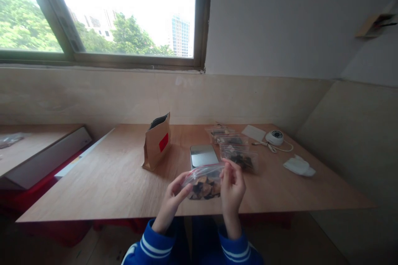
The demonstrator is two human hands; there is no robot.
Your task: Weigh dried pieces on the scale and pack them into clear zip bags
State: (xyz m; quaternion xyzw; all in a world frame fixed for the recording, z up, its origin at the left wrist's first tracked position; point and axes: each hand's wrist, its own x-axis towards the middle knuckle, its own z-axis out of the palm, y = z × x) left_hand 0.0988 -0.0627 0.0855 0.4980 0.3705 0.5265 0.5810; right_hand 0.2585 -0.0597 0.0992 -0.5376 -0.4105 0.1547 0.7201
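Note:
A clear zip bag [205, 186] with a red seal line hangs between my hands over the table's near edge. Brown and dark dried pieces fill its lower part. My left hand [175, 194] is closed on the bag's left side, thumb in front. The fingers of my right hand [232, 184] pinch its upper right corner. Just beyond the bag lies a flat scale [203, 155] with a silvery top, its near part hidden. Left of the scale stands an upright brown paper pouch [157, 145] with a red label and an open, dark-lined top.
Several filled clear bags [241, 159] lie right of the scale. Farther right are a white flat piece [253, 132], a round white camera [274, 137] with a cable, and a crumpled white cloth or glove [299, 166]. Another table [40, 149] stands at the left.

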